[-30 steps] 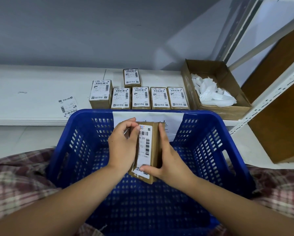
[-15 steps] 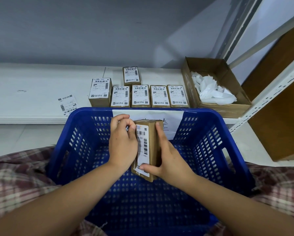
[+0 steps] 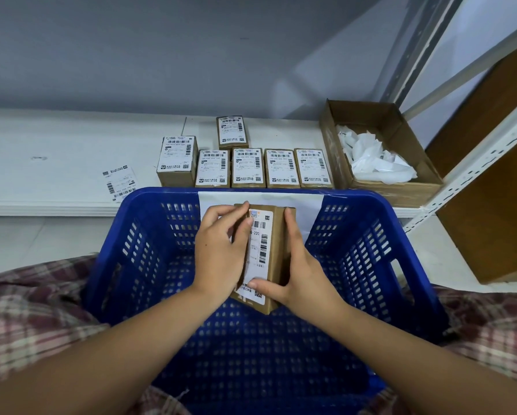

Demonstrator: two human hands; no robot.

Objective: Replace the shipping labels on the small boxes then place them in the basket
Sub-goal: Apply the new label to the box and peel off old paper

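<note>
Gripping small box (image 3: 279, 235), right hand (image 3: 299, 274) curls; left hand (image 3: 221, 253) pinches its label (image 3: 258, 250).

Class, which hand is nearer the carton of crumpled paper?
Right. The right hand holds the small box at its right edge, below-left of the carton; the left hand pinches at its left side, farther off.

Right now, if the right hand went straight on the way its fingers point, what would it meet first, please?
Probably the far wall of the basket, where the white paper sheet hangs, just beyond the small box the right hand holds. Depth is unclear; it might pass over.
</note>
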